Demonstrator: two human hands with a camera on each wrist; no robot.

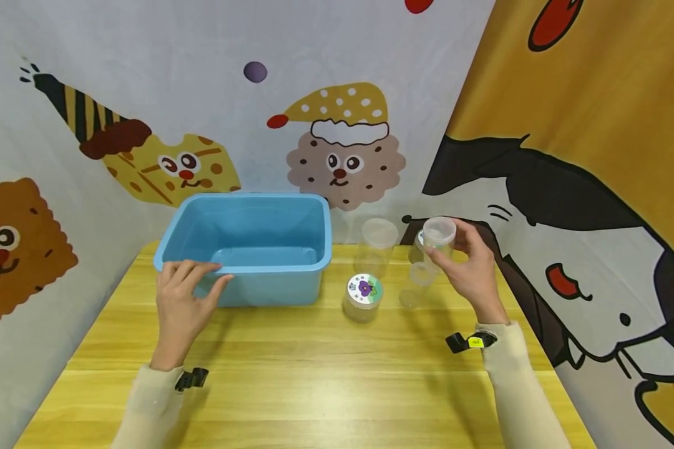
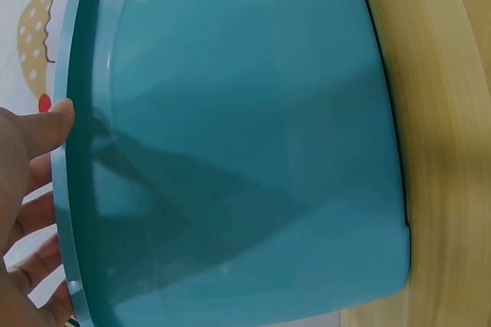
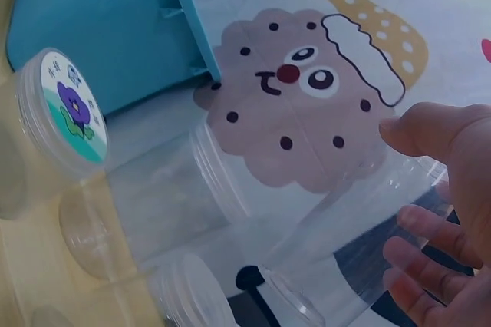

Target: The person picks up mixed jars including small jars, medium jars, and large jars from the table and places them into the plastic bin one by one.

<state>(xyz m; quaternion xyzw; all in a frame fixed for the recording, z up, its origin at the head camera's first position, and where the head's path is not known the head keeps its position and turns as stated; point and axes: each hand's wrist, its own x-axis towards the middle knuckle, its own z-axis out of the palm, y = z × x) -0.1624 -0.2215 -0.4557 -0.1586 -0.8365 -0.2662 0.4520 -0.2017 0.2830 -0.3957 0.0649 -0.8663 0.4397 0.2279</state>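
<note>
A clear, cylindrical jar (image 1: 439, 242) is gripped by the right hand (image 1: 473, 269); other jars (image 1: 363, 299) stand left of it. The left hand (image 1: 183, 305) pinches a smooth blue bin (image 1: 269, 289) by its edge. Beneath, wood-grained table (image 1: 314, 374); beyond, cartoon-printed cloth (image 1: 337, 50).

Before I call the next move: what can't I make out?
Head: right side of the rear jar, screened by the raised jar.
Head: near floor of the blue bin, hidden by its front wall.
Left wrist: part of the left hand, cut by the left edge.
Right wrist: bottom-left jar, cut off by the bottom edge.
</note>
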